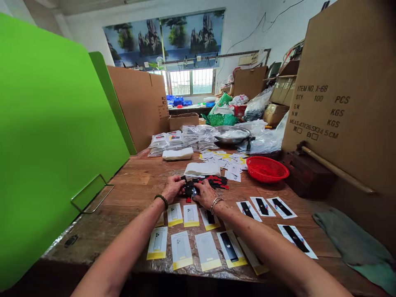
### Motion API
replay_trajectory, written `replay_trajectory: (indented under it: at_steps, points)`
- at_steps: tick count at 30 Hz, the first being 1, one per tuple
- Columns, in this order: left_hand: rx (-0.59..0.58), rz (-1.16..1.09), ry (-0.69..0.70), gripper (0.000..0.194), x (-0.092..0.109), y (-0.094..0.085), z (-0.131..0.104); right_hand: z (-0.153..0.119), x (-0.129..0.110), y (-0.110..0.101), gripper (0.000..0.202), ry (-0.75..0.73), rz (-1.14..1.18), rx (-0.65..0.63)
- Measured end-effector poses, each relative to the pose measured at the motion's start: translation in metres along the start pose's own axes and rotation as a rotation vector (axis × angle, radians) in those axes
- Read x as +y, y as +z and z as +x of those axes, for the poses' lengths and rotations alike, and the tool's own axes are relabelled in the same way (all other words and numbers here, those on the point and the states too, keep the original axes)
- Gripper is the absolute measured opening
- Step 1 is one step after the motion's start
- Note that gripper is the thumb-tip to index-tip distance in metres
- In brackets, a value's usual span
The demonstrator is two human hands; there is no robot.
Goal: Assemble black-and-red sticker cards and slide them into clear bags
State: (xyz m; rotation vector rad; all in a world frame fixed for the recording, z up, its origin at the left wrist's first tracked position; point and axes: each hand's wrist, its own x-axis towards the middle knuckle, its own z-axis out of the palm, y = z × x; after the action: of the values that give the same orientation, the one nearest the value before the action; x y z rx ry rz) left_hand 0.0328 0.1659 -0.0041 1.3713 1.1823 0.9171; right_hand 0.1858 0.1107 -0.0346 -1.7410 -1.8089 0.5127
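My left hand [172,190], with a dark bracelet at the wrist, pinches at the edge of a pile of black and red strips [218,180]. Its fingertips are closed on a black strip [183,179]. Beside it my right hand [205,194], wearing silvery bangles, holds a dark strip [194,192] between thumb and fingers. In front of me lie rows of white and yellow cards printed with a phone outline [182,249]. A black strip with a round stud [229,246] rests on one card. My right forearm hides part of the card rows.
White cards with black strips [292,238] lie to the right. Behind the pile are folded white sheets [202,169], scattered cards [225,159], a red basket [267,169] and bagged packs [198,138]. A green panel [58,136] borders the left; a large carton [343,82] stands right.
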Motion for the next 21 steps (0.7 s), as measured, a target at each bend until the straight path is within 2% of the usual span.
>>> replay_trajectory:
  at_steps: [4,9,11,15,18,21]
  points:
    - [-0.112,0.069,-0.076,0.02,0.004,-0.02,-0.021,0.004,0.0,0.005,0.051,0.036,0.054,0.04]
    - [-0.244,0.137,-0.142,0.023,0.002,-0.034,-0.055,0.014,0.009,-0.007,0.021,0.067,0.217,0.057]
    - [-0.264,0.162,-0.16,0.02,-0.003,-0.038,-0.062,0.014,0.012,-0.014,0.016,0.069,0.289,0.04]
    - [-0.268,0.223,-0.188,0.018,-0.012,-0.047,-0.064,0.003,0.01,-0.019,0.014,0.046,0.393,-0.08]
    - [-0.258,0.291,-0.191,0.019,-0.018,-0.05,-0.064,-0.01,0.001,-0.009,0.014,0.01,0.405,-0.228]
    - [-0.241,0.389,-0.172,0.016,-0.026,-0.05,-0.063,-0.018,-0.008,0.004,0.014,-0.029,0.302,-0.28]
